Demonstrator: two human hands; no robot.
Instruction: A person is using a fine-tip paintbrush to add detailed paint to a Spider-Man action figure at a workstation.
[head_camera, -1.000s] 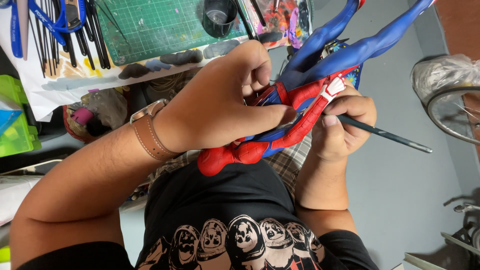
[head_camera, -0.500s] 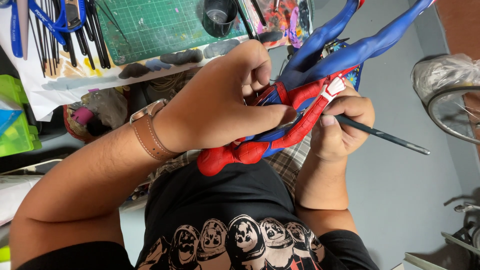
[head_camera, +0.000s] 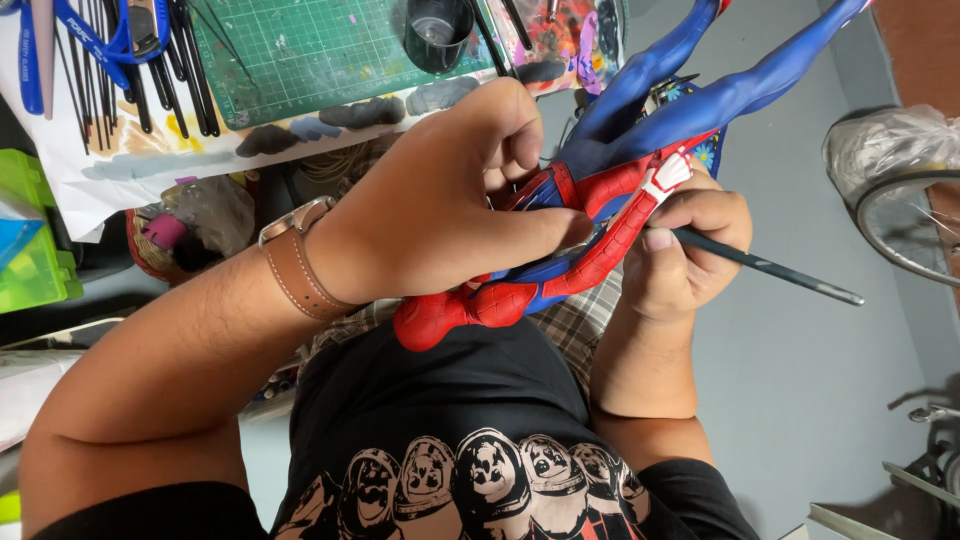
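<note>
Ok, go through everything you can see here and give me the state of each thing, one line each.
Left hand: gripping the figure's torso.
Right hand: closed on the paintbrush, touching the figure.
Red and blue figure: held in both hands, head towards the person's chest.
Paintbrush: held, handle pointing outwards.
Dark cup: upright on the desk.
Green cutting mat: lying flat.

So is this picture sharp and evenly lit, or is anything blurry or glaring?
Head view: soft, even light, no harsh glare; the left hand and red and blue figure look sharp, as does the brush in the right hand; the wheel at the edge bends slightly, hinting at wide-lens distortion.
</note>
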